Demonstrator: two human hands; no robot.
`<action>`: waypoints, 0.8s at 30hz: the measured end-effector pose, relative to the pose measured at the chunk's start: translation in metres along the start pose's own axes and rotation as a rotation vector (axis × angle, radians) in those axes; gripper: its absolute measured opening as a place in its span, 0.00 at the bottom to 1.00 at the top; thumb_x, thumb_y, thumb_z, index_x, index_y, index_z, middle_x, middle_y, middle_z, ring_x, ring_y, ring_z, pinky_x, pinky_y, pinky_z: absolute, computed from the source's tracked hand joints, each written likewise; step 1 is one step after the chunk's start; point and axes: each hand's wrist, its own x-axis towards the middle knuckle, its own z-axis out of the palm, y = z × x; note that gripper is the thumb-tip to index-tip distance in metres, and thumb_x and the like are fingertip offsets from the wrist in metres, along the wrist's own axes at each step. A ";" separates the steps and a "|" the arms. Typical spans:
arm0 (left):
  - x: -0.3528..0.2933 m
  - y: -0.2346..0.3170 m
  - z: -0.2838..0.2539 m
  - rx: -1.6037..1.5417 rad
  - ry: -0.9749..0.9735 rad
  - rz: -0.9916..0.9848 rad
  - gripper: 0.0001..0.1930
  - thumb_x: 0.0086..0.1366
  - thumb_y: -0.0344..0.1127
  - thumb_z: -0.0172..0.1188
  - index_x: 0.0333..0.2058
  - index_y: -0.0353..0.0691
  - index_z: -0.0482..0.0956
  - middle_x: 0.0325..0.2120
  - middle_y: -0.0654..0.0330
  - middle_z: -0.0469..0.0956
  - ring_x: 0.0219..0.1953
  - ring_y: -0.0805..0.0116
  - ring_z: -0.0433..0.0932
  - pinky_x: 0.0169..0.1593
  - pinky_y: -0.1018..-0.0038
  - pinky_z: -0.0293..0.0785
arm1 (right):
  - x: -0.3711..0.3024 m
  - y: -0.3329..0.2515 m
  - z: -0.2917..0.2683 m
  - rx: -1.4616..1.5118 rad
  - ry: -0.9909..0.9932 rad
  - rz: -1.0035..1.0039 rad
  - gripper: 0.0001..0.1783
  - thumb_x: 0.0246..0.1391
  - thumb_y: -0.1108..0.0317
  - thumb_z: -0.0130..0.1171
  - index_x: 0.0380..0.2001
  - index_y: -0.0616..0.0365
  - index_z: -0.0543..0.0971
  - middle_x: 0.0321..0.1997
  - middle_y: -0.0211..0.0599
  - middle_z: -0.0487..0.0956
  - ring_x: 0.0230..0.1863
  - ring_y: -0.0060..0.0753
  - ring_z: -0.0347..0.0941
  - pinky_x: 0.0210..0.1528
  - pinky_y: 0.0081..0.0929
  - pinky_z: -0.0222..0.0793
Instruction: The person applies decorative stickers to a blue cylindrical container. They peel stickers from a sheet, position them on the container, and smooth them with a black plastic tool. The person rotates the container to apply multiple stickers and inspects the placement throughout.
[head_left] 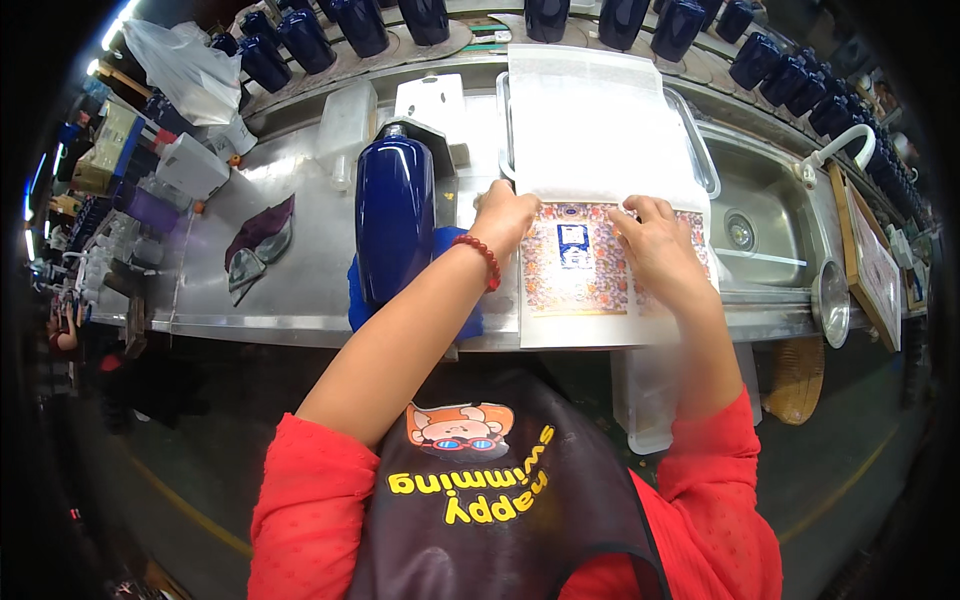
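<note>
A sheet printed with a dense floral pattern and a blue panel (574, 247) lies at the counter's front edge, probably a decal sheet. White paper (600, 125) spreads behind it over a tray. At the printed sheet's upper left corner my left hand (507, 216), with a red bead bracelet at the wrist, is closed on the edge. My right hand (662, 248) lies over the sheet's right part, thumb and bent fingers pinching near its upper edge; the fingertips partly hide the grip. Left of my hands, a glossy dark blue bottle (395, 215) leans on a blue cloth (470, 318).
A steel sink (755, 215) with a white tap (845, 143) is at the right, beside a metal bowl (829, 303) and a wooden frame (868, 262). Dark cloths (262, 238) lie on the left counter. Several blue bottles (545, 18) stand on round boards along the back.
</note>
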 end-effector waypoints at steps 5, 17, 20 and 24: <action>0.010 -0.014 0.009 0.546 0.153 0.175 0.24 0.67 0.46 0.61 0.46 0.24 0.80 0.44 0.37 0.83 0.48 0.47 0.83 0.52 0.62 0.78 | -0.012 0.007 -0.006 0.082 0.048 -0.013 0.19 0.58 0.74 0.61 0.53 0.54 0.81 0.56 0.43 0.78 0.61 0.48 0.71 0.57 0.46 0.70; -0.026 -0.017 0.010 0.969 0.434 0.584 0.10 0.67 0.34 0.55 0.33 0.31 0.77 0.31 0.38 0.81 0.33 0.39 0.83 0.39 0.51 0.80 | -0.008 0.001 -0.012 0.134 0.127 -0.049 0.20 0.56 0.75 0.63 0.54 0.55 0.80 0.57 0.45 0.77 0.60 0.49 0.72 0.56 0.43 0.72; -0.046 -0.014 0.003 1.018 0.447 0.897 0.06 0.66 0.31 0.56 0.31 0.35 0.74 0.25 0.42 0.77 0.25 0.43 0.81 0.30 0.56 0.79 | 0.004 -0.005 -0.013 0.245 0.233 -0.089 0.25 0.55 0.77 0.64 0.57 0.53 0.79 0.58 0.46 0.76 0.60 0.51 0.71 0.58 0.42 0.72; -0.070 -0.005 -0.006 0.988 0.416 1.159 0.06 0.64 0.30 0.63 0.32 0.38 0.75 0.21 0.48 0.74 0.22 0.51 0.79 0.25 0.64 0.77 | 0.027 -0.005 -0.016 0.442 0.163 -0.167 0.30 0.54 0.77 0.67 0.61 0.49 0.77 0.63 0.44 0.71 0.59 0.47 0.71 0.60 0.40 0.71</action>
